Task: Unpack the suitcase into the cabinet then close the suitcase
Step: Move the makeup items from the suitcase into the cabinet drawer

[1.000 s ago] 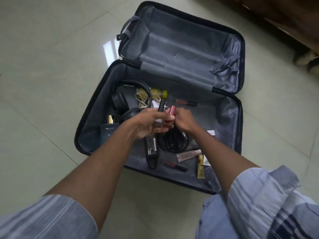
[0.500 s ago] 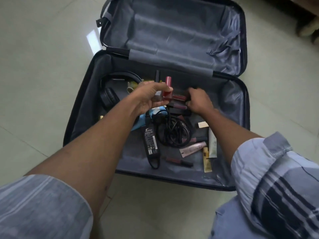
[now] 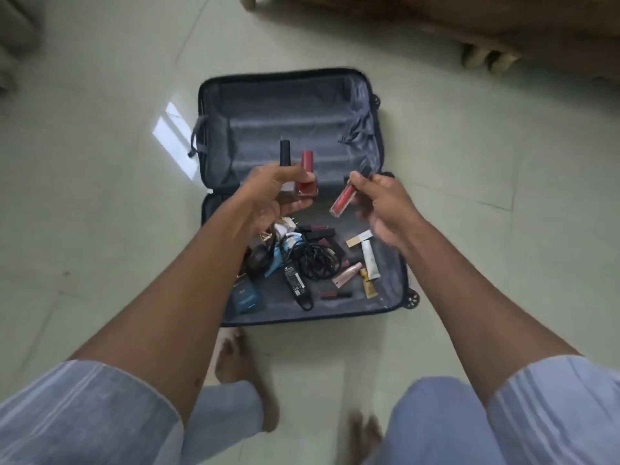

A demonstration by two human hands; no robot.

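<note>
The dark suitcase lies open on the floor, grey lining up. My left hand grips a red nail polish bottle and a black-capped tube well above the case. My right hand pinches a red lip gloss tube by its black cap. Left in the case are a black power adapter with coiled cable, a blue box, white plugs, and several cosmetic tubes.
Pale tiled floor surrounds the case. Wooden furniture with feet stands at the top right. My bare feet are just in front of the suitcase's near edge.
Both hands have risen out of the case; the right hand now holds a red lip gloss tube it picked up. The camera has moved up and back, so I see the case from standing height.
</note>
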